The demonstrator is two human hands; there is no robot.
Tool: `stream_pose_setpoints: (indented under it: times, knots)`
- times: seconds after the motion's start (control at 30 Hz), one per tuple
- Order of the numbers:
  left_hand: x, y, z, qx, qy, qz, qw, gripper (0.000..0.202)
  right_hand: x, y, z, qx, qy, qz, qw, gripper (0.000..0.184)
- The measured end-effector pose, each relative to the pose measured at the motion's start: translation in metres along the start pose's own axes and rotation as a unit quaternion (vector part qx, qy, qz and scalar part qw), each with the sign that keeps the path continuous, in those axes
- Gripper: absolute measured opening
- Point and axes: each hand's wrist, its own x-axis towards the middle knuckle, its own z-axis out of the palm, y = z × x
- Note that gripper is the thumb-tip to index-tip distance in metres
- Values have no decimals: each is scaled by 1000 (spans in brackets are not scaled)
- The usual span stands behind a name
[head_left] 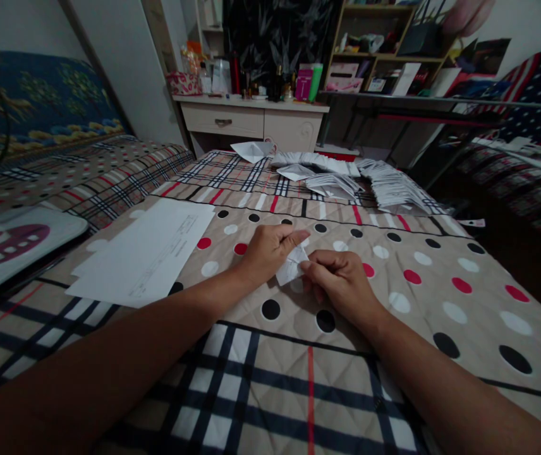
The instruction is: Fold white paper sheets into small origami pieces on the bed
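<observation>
Between my two hands is a small folded piece of white paper (289,270), held just above the dotted bedspread. My left hand (270,249) grips its upper left side, thumb stretched along the top edge. From the right, my right hand (339,275) pinches the paper's right edge between thumb and fingers. Part of the paper is hidden behind the fingers. To the left of my hands lies a stack of white paper sheets (151,246), slightly fanned, with printed lines on the top one.
Beyond my hands, rows of folded white papers (394,183) lie at the bed's far end, beside a loose folded paper (251,150). A white board-like object with a purple oval (19,243) sits at left. Behind stand a white drawer cabinet (223,120) and shelves (375,31).
</observation>
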Motion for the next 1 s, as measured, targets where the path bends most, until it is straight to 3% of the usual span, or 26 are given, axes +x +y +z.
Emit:
stream_pose_setpoints:
  times: [0.13, 0.23, 0.3, 0.37, 0.43, 0.5, 0.57, 0.67, 0.73, 0.87, 1.0]
  knots:
    - [3, -4, 0, -41, 17, -53, 998, 54, -6, -8, 6, -106, 24, -112, 988, 39]
    - [9, -15, -6, -42, 71, -93, 992, 61, -16, -16, 15, -163, 20, -224, 961, 39]
    - [14, -24, -14, -49, 120, -125, 984, 63, -23, -21, 21, -154, -6, -252, 955, 38]
    - [17, -32, -20, -72, 170, -158, 970, 63, -24, -21, 23, -124, 22, -228, 965, 37]
    - [17, -35, -21, -124, 176, -166, 962, 61, -20, -16, 20, -72, 90, -138, 984, 36]
    - [14, -32, -17, -207, 123, -155, 958, 63, -11, -8, 13, -5, 148, -65, 987, 35]
    - [10, -24, -10, -283, 42, -137, 948, 65, -1, -1, 6, 37, 177, -40, 983, 33]
    - [5, -11, 1, -303, -26, -107, 947, 76, 6, 4, 3, 73, 167, -35, 983, 32]
    - [3, -5, 5, -282, -19, -98, 954, 76, 7, 4, 5, 86, 151, -28, 984, 33]
    - [2, -6, 9, -275, 14, -117, 954, 47, 6, 5, 8, 126, 108, 4, 986, 30]
    - [2, -12, 9, -240, 15, -132, 962, 38, 5, 5, 10, 91, 62, 31, 993, 31]
